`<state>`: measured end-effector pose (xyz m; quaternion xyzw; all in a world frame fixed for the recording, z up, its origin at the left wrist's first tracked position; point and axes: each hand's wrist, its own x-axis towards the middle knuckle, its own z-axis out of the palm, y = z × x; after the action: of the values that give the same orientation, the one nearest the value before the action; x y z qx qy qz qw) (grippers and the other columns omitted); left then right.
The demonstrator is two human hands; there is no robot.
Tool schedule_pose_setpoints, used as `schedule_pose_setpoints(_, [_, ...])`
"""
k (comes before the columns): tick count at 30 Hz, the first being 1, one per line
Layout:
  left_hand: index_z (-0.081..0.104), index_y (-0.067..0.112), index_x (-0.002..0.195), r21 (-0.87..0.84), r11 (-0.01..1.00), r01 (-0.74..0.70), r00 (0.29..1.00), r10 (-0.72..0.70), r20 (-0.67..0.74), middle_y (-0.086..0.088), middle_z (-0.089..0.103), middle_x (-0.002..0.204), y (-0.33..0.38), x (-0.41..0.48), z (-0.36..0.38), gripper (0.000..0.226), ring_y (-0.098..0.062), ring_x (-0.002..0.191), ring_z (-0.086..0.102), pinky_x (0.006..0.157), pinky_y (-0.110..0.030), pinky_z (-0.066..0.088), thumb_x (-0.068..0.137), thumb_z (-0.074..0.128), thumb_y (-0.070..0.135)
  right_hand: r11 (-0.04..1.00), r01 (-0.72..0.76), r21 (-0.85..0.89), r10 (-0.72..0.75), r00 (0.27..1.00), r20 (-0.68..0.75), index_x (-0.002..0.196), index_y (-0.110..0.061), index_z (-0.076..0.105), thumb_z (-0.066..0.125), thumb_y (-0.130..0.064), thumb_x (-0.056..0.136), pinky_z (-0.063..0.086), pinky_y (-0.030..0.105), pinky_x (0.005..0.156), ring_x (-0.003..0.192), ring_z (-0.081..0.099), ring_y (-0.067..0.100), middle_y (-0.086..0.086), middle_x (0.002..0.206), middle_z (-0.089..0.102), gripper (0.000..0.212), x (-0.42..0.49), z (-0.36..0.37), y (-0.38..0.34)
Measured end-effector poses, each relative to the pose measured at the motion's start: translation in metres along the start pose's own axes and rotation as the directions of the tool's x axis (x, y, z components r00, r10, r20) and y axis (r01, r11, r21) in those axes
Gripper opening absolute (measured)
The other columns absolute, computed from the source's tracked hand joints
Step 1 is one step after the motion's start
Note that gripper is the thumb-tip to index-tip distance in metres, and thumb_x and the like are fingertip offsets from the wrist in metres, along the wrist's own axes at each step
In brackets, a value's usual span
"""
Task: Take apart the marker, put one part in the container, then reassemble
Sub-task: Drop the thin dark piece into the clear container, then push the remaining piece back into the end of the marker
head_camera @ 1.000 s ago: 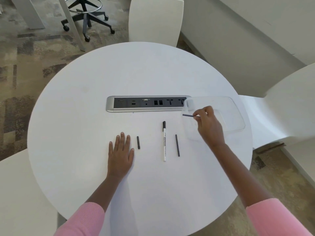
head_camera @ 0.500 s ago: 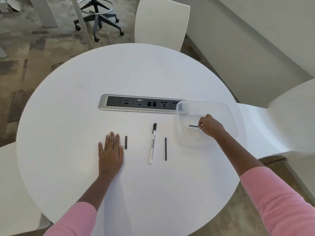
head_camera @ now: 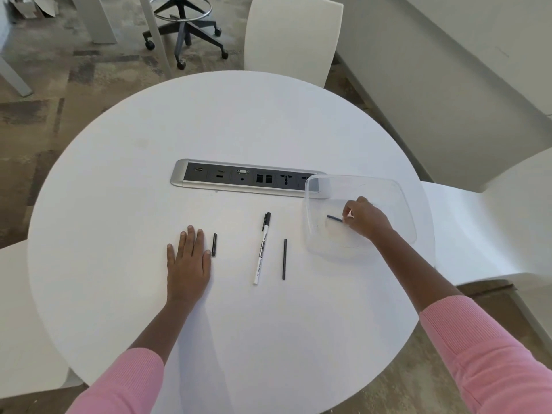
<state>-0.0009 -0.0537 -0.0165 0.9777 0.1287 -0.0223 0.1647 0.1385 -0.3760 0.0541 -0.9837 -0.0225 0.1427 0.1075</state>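
Fingertips of right hand (head_camera: 366, 220) pinch dark rod (head_camera: 334, 218) inside container (head_camera: 400, 198); left hand (head_camera: 188, 258) lies flat, barrel print unreadable.

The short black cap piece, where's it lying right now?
In the head view, the short black cap piece lies on the white table, just right of the flat left hand and left of the white marker body.

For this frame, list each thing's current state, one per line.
White marker barrel: lying on table, black tip on.
Short black cap: loose beside left hand.
Long black rod: loose on table.
Thin dark piece: pinched by right hand inside clear plastic container.
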Motion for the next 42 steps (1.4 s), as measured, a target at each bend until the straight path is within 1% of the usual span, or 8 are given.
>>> schedule_pose_setpoints(4, [0.027, 0.004, 0.141, -0.014, 1.0, 0.0, 1.0, 0.0, 0.006, -0.017, 0.021, 0.152, 0.0, 0.0, 0.0, 0.06, -0.03, 0.141, 0.02, 0.114, -0.051, 0.01, 0.086, 0.019, 0.027, 0.981, 0.072, 0.178, -0.021, 0.962, -0.271, 0.091, -0.006, 0.06, 0.052, -0.011, 0.087, 0.048, 0.04, 0.073, 0.085, 0.057, 0.032, 0.019, 0.099, 0.056, 0.01, -0.011, -0.016, -0.013])
schedule_pose_setpoints(7, [0.027, 0.005, 0.141, -0.016, 1.0, 0.001, 1.0, -0.001, 0.007, -0.016, 0.021, 0.153, -0.001, 0.0, 0.0, 0.059, -0.03, 0.141, 0.02, 0.114, -0.05, 0.009, 0.086, 0.019, 0.027, 0.948, 0.173, 0.268, -0.034, 0.89, -0.455, 0.088, -0.008, 0.059, 0.052, -0.011, 0.087, 0.039, 0.029, 0.061, 0.067, 0.05, 0.02, 0.013, 0.091, 0.059, 0.007, -0.029, -0.028, -0.031])
schedule_pose_setpoints(13, [0.031, 0.004, 0.14, -0.019, 1.0, -0.013, 1.0, 0.013, -0.001, -0.017, 0.026, 0.151, -0.003, 0.0, 0.0, 0.068, -0.031, 0.14, 0.025, 0.113, -0.051, 0.012, 0.084, 0.008, 0.035, 0.858, 0.363, 0.363, -0.09, 0.802, -0.59, 0.084, -0.006, 0.06, 0.056, -0.002, 0.083, 0.033, 0.015, 0.058, 0.063, 0.047, 0.016, 0.011, 0.082, 0.058, 0.005, -0.071, -0.022, -0.084])
schedule_pose_setpoints(19, [0.033, 0.003, 0.139, -0.017, 0.999, -0.05, 0.999, 0.051, 0.014, -0.019, 0.028, 0.149, -0.008, 0.0, -0.001, 0.069, -0.032, 0.138, 0.028, 0.112, -0.052, 0.016, 0.084, 0.007, 0.035, 0.852, 0.305, 0.425, -0.092, 0.887, -0.453, 0.085, -0.007, 0.06, 0.055, -0.004, 0.085, 0.042, 0.027, 0.06, 0.061, 0.048, 0.018, 0.011, 0.081, 0.058, 0.006, -0.092, 0.03, -0.126])
schedule_pose_setpoints(25, [0.025, 0.007, 0.142, -0.002, 0.993, -0.12, 0.991, 0.12, 0.058, -0.016, 0.019, 0.153, -0.017, 0.001, -0.004, 0.072, -0.028, 0.141, 0.02, 0.115, -0.047, 0.01, 0.082, 0.002, 0.039, 0.883, 0.096, 0.459, 0.028, 0.966, -0.256, 0.096, -0.008, 0.055, 0.051, -0.012, 0.087, 0.04, 0.03, 0.066, 0.086, 0.055, 0.027, 0.011, 0.092, 0.06, 0.011, -0.102, 0.082, -0.148])
schedule_pose_setpoints(32, [0.029, 0.005, 0.14, -0.002, 0.982, -0.186, 0.981, 0.186, 0.063, -0.018, 0.024, 0.151, -0.026, 0.002, -0.007, 0.059, -0.031, 0.139, 0.025, 0.114, -0.047, 0.014, 0.089, 0.017, 0.034, 0.879, -0.084, 0.469, 0.16, 0.979, -0.124, 0.102, -0.006, 0.049, 0.054, -0.015, 0.086, 0.046, 0.036, 0.076, 0.101, 0.054, 0.03, 0.015, 0.102, 0.058, 0.02, -0.109, 0.105, -0.165])
schedule_pose_setpoints(36, [0.025, 0.006, 0.142, -0.029, 0.981, -0.192, 0.979, 0.193, 0.057, -0.016, 0.02, 0.152, -0.028, 0.003, -0.004, 0.052, -0.03, 0.141, 0.021, 0.115, -0.046, 0.01, 0.094, 0.038, 0.023, 0.878, -0.13, 0.46, 0.205, 0.972, -0.117, 0.104, -0.005, 0.048, 0.051, -0.011, 0.085, 0.046, 0.038, 0.077, 0.099, 0.053, 0.032, 0.016, 0.105, 0.055, 0.02, -0.11, 0.109, -0.171])
schedule_pose_setpoints(42, [0.029, 0.005, 0.14, -0.07, 0.979, -0.192, 0.98, 0.195, 0.048, -0.018, 0.023, 0.151, -0.027, 0.004, -0.006, 0.051, -0.031, 0.14, 0.022, 0.115, -0.048, 0.012, 0.093, 0.043, 0.019, 0.824, -0.182, 0.536, 0.272, 0.958, -0.092, 0.104, -0.006, 0.048, 0.05, -0.005, 0.083, 0.04, 0.03, 0.072, 0.089, 0.055, 0.028, 0.014, 0.101, 0.058, 0.021, -0.109, 0.109, -0.173])
